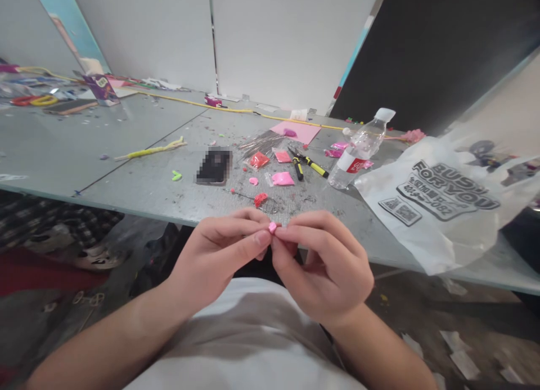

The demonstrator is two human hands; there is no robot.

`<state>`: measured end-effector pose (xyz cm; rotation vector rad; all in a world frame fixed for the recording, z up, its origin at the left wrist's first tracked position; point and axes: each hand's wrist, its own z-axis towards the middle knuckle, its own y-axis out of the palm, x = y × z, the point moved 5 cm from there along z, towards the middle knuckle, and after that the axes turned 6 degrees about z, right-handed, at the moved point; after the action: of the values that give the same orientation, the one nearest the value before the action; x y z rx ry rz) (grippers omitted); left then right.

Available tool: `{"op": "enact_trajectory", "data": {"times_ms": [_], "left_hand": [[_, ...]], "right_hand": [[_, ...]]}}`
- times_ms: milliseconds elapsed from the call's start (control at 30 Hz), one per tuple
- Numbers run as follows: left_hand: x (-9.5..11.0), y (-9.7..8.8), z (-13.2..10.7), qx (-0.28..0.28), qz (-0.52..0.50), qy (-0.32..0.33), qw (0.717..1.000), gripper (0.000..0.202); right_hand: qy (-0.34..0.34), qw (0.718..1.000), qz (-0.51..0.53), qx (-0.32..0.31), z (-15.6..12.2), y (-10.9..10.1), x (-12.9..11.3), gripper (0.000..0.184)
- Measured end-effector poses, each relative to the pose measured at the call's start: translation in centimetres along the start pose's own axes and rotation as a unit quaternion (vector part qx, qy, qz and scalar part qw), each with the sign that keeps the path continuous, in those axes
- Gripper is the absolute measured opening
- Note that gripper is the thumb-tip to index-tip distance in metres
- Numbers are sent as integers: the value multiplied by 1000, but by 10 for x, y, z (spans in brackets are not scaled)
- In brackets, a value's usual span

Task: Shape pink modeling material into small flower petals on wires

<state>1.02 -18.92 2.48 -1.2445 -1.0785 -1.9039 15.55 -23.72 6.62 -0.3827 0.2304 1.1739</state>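
My left hand [215, 255] and my right hand [327, 260] meet in front of my chest, just below the table's near edge. Between their pinched fingertips sits a tiny pink piece [272, 227], held by both. On the table just beyond lie a small red piece on a thin wire [260, 198], a pink bit [253, 180], small bags of red [259, 160] and pink [282, 178] material, and yellow-handled pliers [312, 166].
A grey table [139, 182] carries a blurred dark phone [214, 166], a tipped plastic bottle [358, 151], a white printed plastic bag [434, 204] at the right, a yellow-green pipe cleaner [152, 150], a pink sheet [297, 132] and clutter at the far left.
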Motion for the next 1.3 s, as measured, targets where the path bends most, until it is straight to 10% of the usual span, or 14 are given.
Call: {"op": "enact_trajectory", "data": {"times_ms": [233, 500, 1300], "left_hand": [[-2, -5, 5, -26, 4, -31, 999, 12], [-13, -5, 6, -68, -80, -109, 989, 12], [-19, -27, 27, 40, 14, -80, 996, 22]], "right_hand": [[56, 997, 51, 3, -1, 3, 7, 21], [-27, 999, 6, -18, -3, 1, 5, 26], [26, 1000, 0, -16, -11, 15, 32, 20]]}}
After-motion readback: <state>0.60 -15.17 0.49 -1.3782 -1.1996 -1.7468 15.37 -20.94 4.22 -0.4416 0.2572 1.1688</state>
